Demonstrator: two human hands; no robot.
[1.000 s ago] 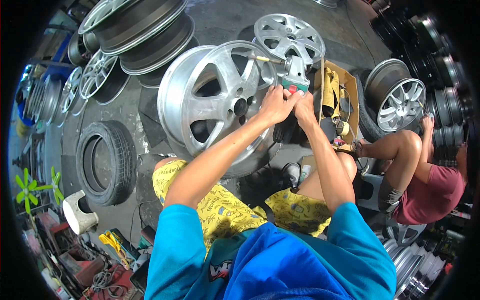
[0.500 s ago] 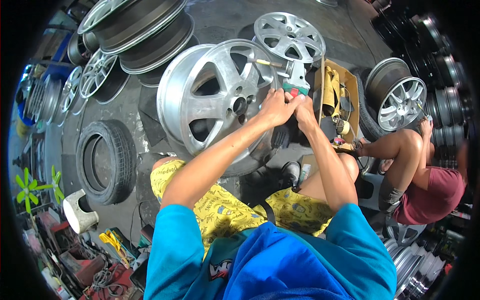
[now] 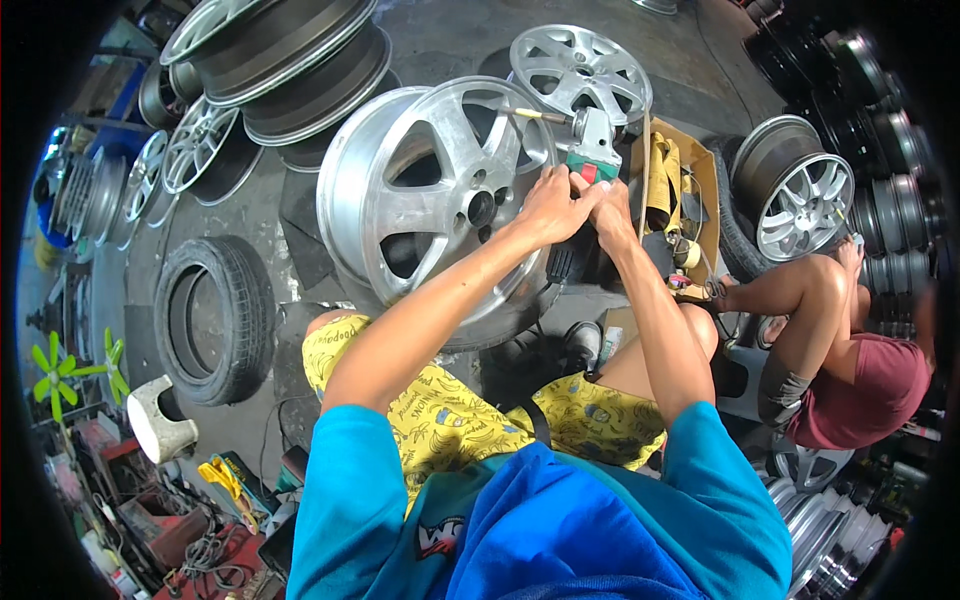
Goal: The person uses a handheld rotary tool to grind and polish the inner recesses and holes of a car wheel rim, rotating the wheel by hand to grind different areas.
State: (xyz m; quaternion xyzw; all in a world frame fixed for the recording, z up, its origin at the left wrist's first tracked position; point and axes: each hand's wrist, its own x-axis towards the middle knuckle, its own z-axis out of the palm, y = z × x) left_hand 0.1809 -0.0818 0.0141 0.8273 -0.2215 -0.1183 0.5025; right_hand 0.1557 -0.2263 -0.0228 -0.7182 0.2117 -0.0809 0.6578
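Both my hands are closed round an angle grinder point(image 3: 593, 163) with a green body and grey metal head. My left hand point(image 3: 549, 208) wraps its left side, and my right hand point(image 3: 608, 212) grips close beside it, the thumbs near each other. A thin rod point(image 3: 535, 115) with a yellowish part reaches left from the grinder's head, towards the upper spokes of a large silver alloy wheel point(image 3: 452, 135). Whether its tip touches the metal I cannot tell. The wheel stands tilted in front of me, left of my hands. The grinder's rear end is partly hidden by my hands.
Another silver wheel point(image 3: 580, 68) lies beyond the grinder. A cardboard box point(image 3: 706, 190) with yellow rolls stands at its right. Stacked rims point(image 3: 320, 85) are at the far left, above a loose tyre point(image 3: 212, 322). At right, a co-worker in a maroon shirt point(image 3: 868, 390) sits by another wheel point(image 3: 803, 207).
The grinder has shifted slightly away from me, with both hands still round it. Its rod has moved a little upward in the picture along the wheel's upper right.
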